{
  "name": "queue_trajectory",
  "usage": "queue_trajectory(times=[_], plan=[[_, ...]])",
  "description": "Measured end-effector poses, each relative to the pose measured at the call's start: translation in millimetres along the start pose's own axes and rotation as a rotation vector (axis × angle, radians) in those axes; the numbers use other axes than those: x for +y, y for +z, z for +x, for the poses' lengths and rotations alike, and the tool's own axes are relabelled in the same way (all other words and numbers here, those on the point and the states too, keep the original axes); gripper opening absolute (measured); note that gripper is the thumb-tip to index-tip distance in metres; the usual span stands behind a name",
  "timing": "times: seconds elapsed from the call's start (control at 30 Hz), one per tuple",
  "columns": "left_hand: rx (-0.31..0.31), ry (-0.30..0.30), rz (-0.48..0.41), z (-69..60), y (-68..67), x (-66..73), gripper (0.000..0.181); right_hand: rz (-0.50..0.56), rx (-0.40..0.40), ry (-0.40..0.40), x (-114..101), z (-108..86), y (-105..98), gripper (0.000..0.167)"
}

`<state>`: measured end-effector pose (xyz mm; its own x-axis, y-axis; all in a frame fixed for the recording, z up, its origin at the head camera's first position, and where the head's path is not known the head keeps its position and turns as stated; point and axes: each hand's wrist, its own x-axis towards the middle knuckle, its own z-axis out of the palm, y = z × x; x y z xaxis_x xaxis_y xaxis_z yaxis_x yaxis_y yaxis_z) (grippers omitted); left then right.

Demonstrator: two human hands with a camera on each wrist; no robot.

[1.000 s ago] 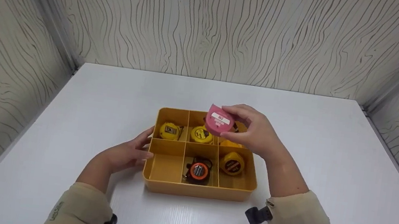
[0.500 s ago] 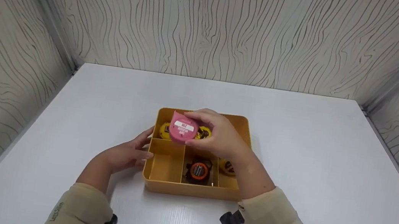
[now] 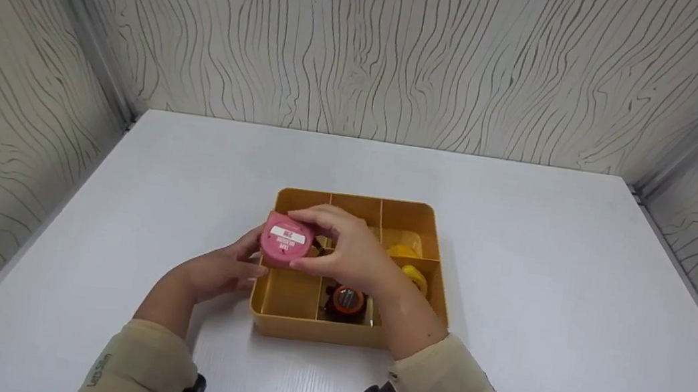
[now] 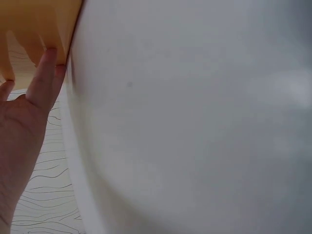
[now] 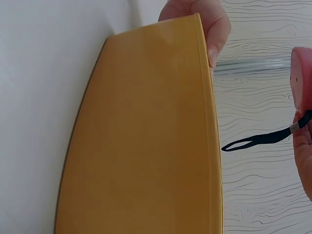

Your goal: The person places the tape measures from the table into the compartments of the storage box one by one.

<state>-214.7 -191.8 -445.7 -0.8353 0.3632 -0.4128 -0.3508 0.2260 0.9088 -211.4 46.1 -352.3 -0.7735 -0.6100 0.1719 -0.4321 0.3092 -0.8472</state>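
Note:
My right hand [image 3: 346,246] pinches a pink tape measure [image 3: 286,240] between thumb and fingers, above the left side of a yellow divided box [image 3: 337,335]. The tape measure's black wrist strap [image 5: 265,138] dangles in the right wrist view. My left hand [image 3: 214,273] rests against the box's left side, its fingers [image 4: 44,78] fairly straight on the outer wall and the thumb at the rim. A black and orange tape measure [image 3: 347,300] sits in the front middle compartment. Yellow tape measures lie in the back right [image 3: 404,249] and front right compartments, partly covered by my right arm.
The box stands on a white table [image 3: 549,263] with patterned panels [image 3: 368,50] behind and at both sides. In the box, the front left compartment [image 3: 288,296] shows its bare floor. My right hand and the pink tape measure hide much of the back left and middle compartments.
My right hand has carried the pink tape measure leftward and a little nearer, from over the box's back middle to over its left side. The left hand has stayed put.

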Motion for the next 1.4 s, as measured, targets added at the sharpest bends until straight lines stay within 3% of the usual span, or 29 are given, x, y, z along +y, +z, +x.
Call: queue_trajectory(times=[0.2,0.43,0.8,1.4], plan=[[0.021,-0.011,0.014,0.6,1.5,0.6,0.089,-0.006,-0.011,0.030,3,0.5,6,0.055],[-0.011,0.016,-0.042,0.8,1.5,-0.5,0.088,-0.055,-0.028,0.076,16,-2.2,9,0.056],[-0.009,0.014,-0.036,0.8,1.7,-0.3,0.089,-0.121,-0.061,0.189,36,-7.8,18,0.056],[0.024,0.002,-0.006,-0.5,2.4,1.0,0.089,-0.251,-0.136,0.072,51,-11.3,21,0.054]])
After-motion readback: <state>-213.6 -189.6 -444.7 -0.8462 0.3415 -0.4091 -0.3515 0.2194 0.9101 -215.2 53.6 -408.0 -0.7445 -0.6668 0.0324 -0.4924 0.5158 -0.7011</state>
